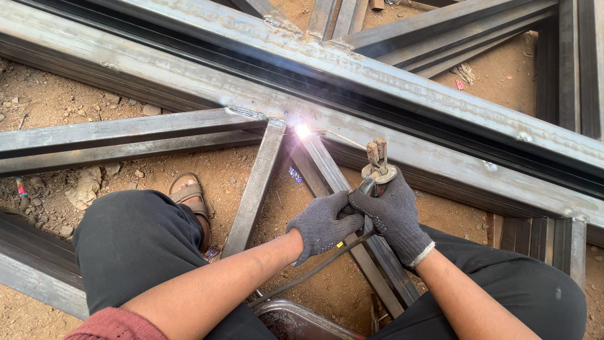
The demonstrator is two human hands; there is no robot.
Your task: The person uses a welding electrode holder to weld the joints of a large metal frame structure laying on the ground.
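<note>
- Right hand, dark knit glove, clenched round the handle of the electrode holder. Holder head points to 12 o'clock of the hand, jaws clamped on a thin welding rod.
- Left hand, same kind of glove, fist closed and pressed against the right hand at its 9 o'clock. Looks like it steadies the handle; exact grip hidden by the right hand.
- Black cable leaves the handle under the hands and runs to 7 o'clock, between the knees.
- Rod runs from the holder toward 10 o'clock and ends at a bright arc spark, well up from both hands, about 11 o'clock of the left hand.
- Spark sits at the joint where a short diagonal steel bar meets the long steel beam crossing the view from upper left to lower right.
- Second short brace meets the same beam just at 9 o'clock of the spark; a flat tube runs off from there to the left edge.
- More steel tubes stacked at 1 o'clock, top of view.
- No counter: frame lies on bare reddish dirt ground with stones and scraps, outdoors, daylight.
- Person squats over the frame, black trousers; sandalled foot on the dirt at 9 o'clock of the left hand.
- Rim of a metal pan at bottom edge, 6 o'clock of the hands.
</note>
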